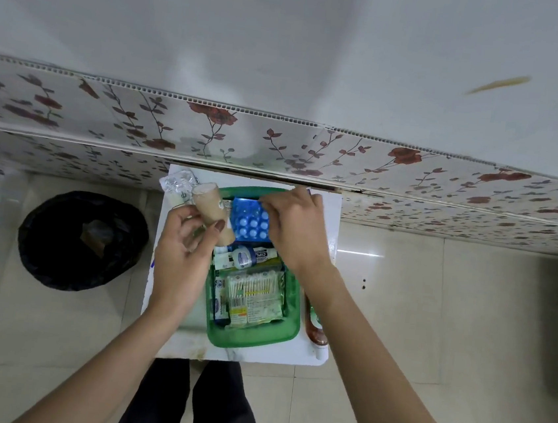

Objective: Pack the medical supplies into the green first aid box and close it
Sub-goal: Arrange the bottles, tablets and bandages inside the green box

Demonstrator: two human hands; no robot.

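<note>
Both forearms reach forward over a small white bench (315, 361) on which the green first aid box (250, 337) sits open. Left hand (181, 256) is clamped around a tan crepe bandage roll (214, 209), held above the box's left rim; behind it lies a clear plastic wrapper (179, 182). Right hand (295, 226) has its fingers pinched together on the top edge of a blue blister pack of tablets (251, 220), which lies in the far end of the box.

Inside the box, a white bottle (248, 256) lies across the middle, and a packet of cotton swabs (252, 286) rests on flat sachets nearer the person. A brown bottle (315, 332) lies on the bench just right of the box.

The bandage roll looks light, soft and easily squashed, best held around its middle. The blister pack looks thin, stiff and slick, best handled by its edges.

Beyond the bench are glossy beige floor tiles, a black-lined bin (81, 242) on the left, and a rose-patterned wall panel (210, 128).
</note>
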